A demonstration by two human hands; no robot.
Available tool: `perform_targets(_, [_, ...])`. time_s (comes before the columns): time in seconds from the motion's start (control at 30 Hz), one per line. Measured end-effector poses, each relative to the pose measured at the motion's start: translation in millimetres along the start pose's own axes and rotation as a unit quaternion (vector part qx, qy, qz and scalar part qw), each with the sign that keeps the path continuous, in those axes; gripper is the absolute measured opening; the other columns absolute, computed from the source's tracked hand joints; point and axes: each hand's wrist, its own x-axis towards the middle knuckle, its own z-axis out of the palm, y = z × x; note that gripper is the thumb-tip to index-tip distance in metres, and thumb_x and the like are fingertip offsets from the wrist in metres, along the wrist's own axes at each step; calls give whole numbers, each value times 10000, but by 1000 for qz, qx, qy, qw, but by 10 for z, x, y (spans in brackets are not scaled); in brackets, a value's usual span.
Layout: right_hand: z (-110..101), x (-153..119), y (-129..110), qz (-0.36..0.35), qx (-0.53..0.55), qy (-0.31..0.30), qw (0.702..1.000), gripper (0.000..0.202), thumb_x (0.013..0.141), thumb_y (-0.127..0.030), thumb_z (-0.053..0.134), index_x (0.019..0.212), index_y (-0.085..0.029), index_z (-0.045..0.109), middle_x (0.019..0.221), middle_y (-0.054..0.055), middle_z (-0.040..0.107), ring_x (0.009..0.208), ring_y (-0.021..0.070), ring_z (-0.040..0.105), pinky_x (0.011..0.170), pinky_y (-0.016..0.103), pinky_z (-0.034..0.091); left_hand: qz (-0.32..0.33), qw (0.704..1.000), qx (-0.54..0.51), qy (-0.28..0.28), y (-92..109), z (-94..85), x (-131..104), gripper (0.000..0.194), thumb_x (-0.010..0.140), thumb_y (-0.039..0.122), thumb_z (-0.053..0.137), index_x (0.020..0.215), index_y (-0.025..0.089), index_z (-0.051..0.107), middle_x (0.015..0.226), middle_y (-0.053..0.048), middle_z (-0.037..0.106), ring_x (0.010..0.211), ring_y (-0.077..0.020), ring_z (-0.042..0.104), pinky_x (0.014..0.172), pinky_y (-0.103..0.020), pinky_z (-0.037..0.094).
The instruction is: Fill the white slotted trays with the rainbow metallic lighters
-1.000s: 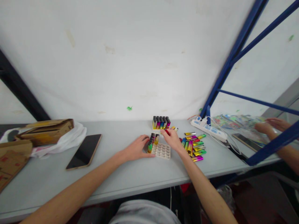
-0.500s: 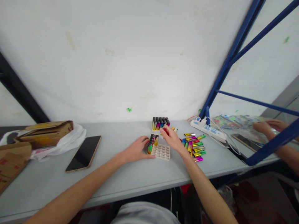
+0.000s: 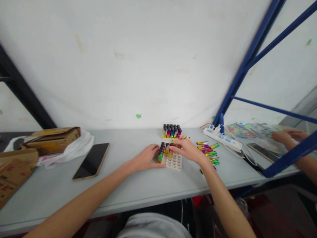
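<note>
Pale, scuffed wall (image 3: 111, 66) behind; grey table (image 3: 128, 195) across the front. Blue metal frame (image 3: 235, 76) on the right, with a co-worker's hands (image 3: 283, 136) beyond it. At far left, cardboard box (image 3: 55, 144) against a white plastic bag (image 3: 83, 143); near it, dark phone (image 3: 91, 161), lying flat. White power strip (image 3: 223, 138) near the frame, cables plugged in.

Left hand (image 3: 148, 158) low at the left of a pale tray (image 3: 175, 162) – thumb and fingers spread wide around the near left corner, with standing lighters (image 3: 160, 157) between. Unclear whether pressing on those lighters or just resting beside them. Right hand (image 3: 187, 148) over the tray from the right, in a narrow pinch.

Beyond the tray, near the wall: full batch (image 3: 171, 131) of lighters, black tops up, in tight rows. Right of the right hand: loose lighters (image 3: 210, 153), scattered on their sides, partly hidden by the wrist.

Smallest: pinched lighter (image 3: 171, 153), upright over the tray at the right fingertips, amber lower end down. Probably light and stiff, with a slick metallic skin – likely to twist in a loose pinch. Best taken high on the body, just under the black top, keeping the lower end free.
</note>
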Motion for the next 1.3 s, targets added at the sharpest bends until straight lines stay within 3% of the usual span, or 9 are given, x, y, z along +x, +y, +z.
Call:
perform_targets(0.23, [116,19,36,18,42,-12,999,354,1016,-429,581,766,-208,700,724,24,725,649,192,607,623,283,389,-8,1000,8,-13,-20,14,3,713,773,696,798,1241,177,657,1341,-166,599,1259,-365,586,1138,-489,465])
perform_targets(0.5, [257,43,-31,3,-42,-38,998,299,1022,-307,605,760,-187,686,689,24,694,619,169,569,621,277,372,-5,1000,-4,-12,16,-15,0,693,779,646,823,1261,176,656,1342,-161,606,1254,-359,593,1137,-483,467])
perform_targets(0.77, [67,19,-102,9,-45,12,999,339,1069,-350,548,802,-177,666,737,28,723,695,174,647,684,265,399,12,1000,1,0,-32,24,5,685,790,687,790,1234,179,668,1319,-160,619,1248,-364,594,1125,-490,476])
perform_targets(0.87, [65,13,-71,15,-50,-3,999,309,1056,-336,576,818,-174,688,744,28,728,704,181,652,682,267,398,7,1000,4,0,-32,26,4,694,783,698,790,1223,174,672,1311,-164,626,1247,-371,595,1106,-484,486])
perform_targets(1.0, [148,33,-13,21,-66,-50,996,257,1035,-299,613,849,-164,726,781,45,746,713,192,654,670,269,394,0,1000,4,-1,-18,18,2,710,780,698,793,1241,173,664,1324,-164,626,1244,-368,597,1096,-479,489])
perform_targets(1.2, [376,78,17,78,-153,-45,984,298,1014,-328,641,802,-154,758,730,96,728,678,214,648,660,290,410,2,1000,-1,-4,-19,10,4,701,777,696,797,1234,179,672,1332,-163,621,1259,-371,592,1111,-477,480])
perform_targets(1.3, [431,86,61,86,-146,-64,983,287,973,-345,702,759,-161,757,679,80,713,630,198,630,620,283,393,7,1000,0,2,-34,10,3,688,788,694,788,1247,196,667,1336,-155,621,1261,-370,590,1130,-497,467])
